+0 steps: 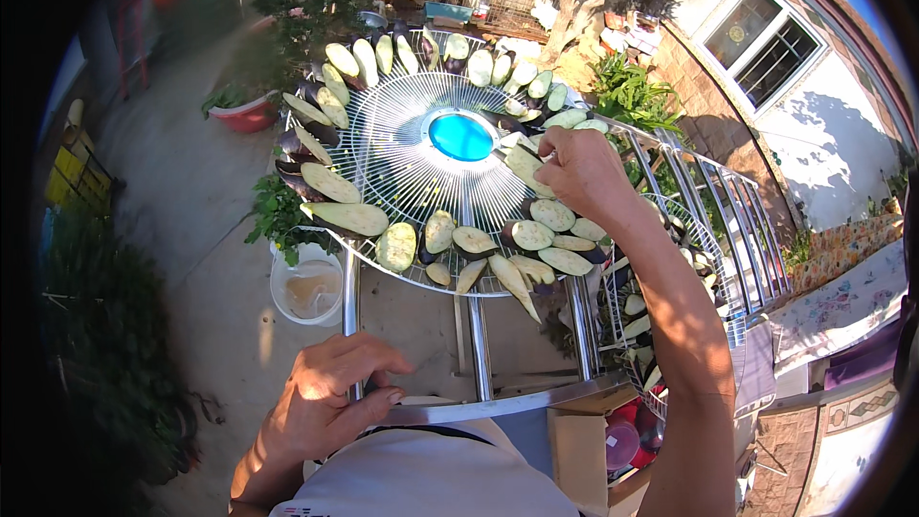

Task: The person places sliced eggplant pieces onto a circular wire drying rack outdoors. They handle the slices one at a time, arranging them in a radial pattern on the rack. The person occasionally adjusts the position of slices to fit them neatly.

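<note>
A round white wire fan guard (373, 136) with a blue centre disc (462, 137) lies flat on a shiny metal rack (477, 359). Cut eggplant slices, pale inside with dark purple skin, ring its outer part; one is a long half (344, 219) at the left. On the guard's right side, my right hand (578, 165) pinches an eggplant slice (526, 166). My fingers partly cover that slice. Close to the rack's front bar, my left hand (344, 388) is held with fingers apart and bent, and nothing shows in it.
A second wire basket (707, 251) with eggplant pieces sits at the right, partly behind my forearm. Below the rack's left side stands a white plastic bucket (307, 286). A cardboard box (585, 456) is near my waist. Plants and a tree trunk (567, 7) stand beyond.
</note>
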A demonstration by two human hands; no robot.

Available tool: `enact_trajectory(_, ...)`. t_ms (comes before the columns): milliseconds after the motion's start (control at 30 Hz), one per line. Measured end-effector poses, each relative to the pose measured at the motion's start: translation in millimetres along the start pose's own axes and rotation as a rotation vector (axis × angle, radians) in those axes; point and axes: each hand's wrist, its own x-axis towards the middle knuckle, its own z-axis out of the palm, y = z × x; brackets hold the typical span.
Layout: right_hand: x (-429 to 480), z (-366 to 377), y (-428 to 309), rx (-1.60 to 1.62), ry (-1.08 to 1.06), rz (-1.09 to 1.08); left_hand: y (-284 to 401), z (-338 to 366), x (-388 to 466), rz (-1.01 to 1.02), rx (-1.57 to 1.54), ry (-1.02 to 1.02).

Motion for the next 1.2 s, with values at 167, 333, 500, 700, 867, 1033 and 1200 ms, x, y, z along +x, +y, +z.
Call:
enact_trajectory(167, 27, 35, 13, -0.120, -0.029, 0.006, -3, -5, -11, -0.014, -0.035, 0.050)
enact_trajectory(333, 30, 52, 24, -0.084, -0.079, 0.021, -6, -10, -16, -0.043, -0.029, 0.080)
enact_trajectory(500, 32, 59, 30, -0.085, -0.063, 0.042, -8, -11, -15, -0.058, -0.050, 0.081)
enact_trajectory(700, 29, 63, 32, -0.042, -0.017, 0.042, -9, -12, -13, -0.070, -0.015, 0.053)
enact_trajectory(867, 25, 58, 35, -0.055, -0.103, 0.116, -9, -12, -10, -0.075, -0.014, 0.047)
enact_trajectory(1033, 15, 45, 39, -0.042, -0.094, 0.133, -10, -11, -5, -0.047, -0.017, 0.032)
enact_trajectory(1200, -12, 13, 60, -0.021, 0.006, 0.137, -8, -5, 4, -0.004, -0.046, 0.040)
